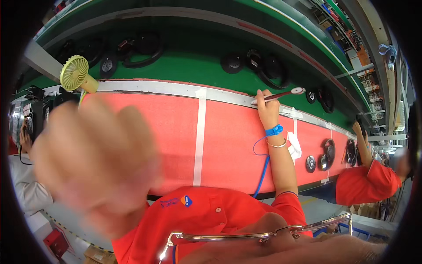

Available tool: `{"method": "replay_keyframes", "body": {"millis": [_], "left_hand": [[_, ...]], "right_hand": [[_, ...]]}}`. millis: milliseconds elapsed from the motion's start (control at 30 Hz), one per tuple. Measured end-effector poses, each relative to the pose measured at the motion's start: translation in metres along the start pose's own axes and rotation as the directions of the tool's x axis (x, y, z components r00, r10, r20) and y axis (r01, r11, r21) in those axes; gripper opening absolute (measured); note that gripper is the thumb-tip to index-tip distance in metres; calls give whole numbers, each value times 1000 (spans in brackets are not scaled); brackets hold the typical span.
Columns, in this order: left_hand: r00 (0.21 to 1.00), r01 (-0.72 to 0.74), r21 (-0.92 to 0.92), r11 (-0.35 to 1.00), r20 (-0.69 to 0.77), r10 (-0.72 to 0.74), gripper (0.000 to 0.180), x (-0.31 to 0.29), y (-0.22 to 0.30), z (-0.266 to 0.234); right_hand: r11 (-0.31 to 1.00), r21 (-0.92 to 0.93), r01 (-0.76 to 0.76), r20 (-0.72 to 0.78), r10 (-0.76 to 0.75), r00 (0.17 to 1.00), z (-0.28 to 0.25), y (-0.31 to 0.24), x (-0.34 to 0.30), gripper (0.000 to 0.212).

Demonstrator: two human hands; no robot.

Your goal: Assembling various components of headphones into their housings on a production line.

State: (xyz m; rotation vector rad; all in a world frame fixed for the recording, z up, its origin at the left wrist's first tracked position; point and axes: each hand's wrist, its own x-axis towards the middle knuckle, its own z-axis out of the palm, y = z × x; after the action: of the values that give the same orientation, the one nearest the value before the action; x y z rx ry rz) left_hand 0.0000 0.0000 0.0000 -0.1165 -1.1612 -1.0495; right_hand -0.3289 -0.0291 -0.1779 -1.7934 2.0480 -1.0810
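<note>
My right hand [267,110] is closed around a slim dark-red and white stick-like tool [281,94], pen- or toothbrush-shaped, held over the white rail between the red mat and the green belt. A blue wrist strap [274,130] with a blue cord circles that wrist, beside a bangle. My left hand [99,158] is raised very close to the camera and smeared by motion. Its fingers look bent, but whether they hold anything cannot be made out. Beyond the right hand, black headphones [274,72] and a round black ear cup [232,63] lie on the green belt.
A yellow fan [75,74] stands at the left of the rail. White tape strips cross the red mat [233,145]. A white cloth or paper [294,145] lies right of my forearm, then more headphones [328,154]. Co-workers sit at both sides; one wears a red sleeve [369,180].
</note>
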Motion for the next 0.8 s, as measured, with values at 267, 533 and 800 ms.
{"method": "replay_keyframes", "body": {"millis": [267, 533, 800], "left_hand": [[717, 31, 343, 939, 647, -260, 19, -11, -36, 22], [668, 51, 162, 985, 728, -154, 22, -6, -44, 30], [579, 367, -104, 925, 804, -139, 27, -4, -57, 41]], "right_hand": [[998, 7, -58, -22, 59, 998, -23, 16, -20, 28], [996, -5, -88, -65, 88, 994, -46, 13, -20, 28], [994, -41, -97, -130, 91, 987, -78, 27, -36, 29]]}}
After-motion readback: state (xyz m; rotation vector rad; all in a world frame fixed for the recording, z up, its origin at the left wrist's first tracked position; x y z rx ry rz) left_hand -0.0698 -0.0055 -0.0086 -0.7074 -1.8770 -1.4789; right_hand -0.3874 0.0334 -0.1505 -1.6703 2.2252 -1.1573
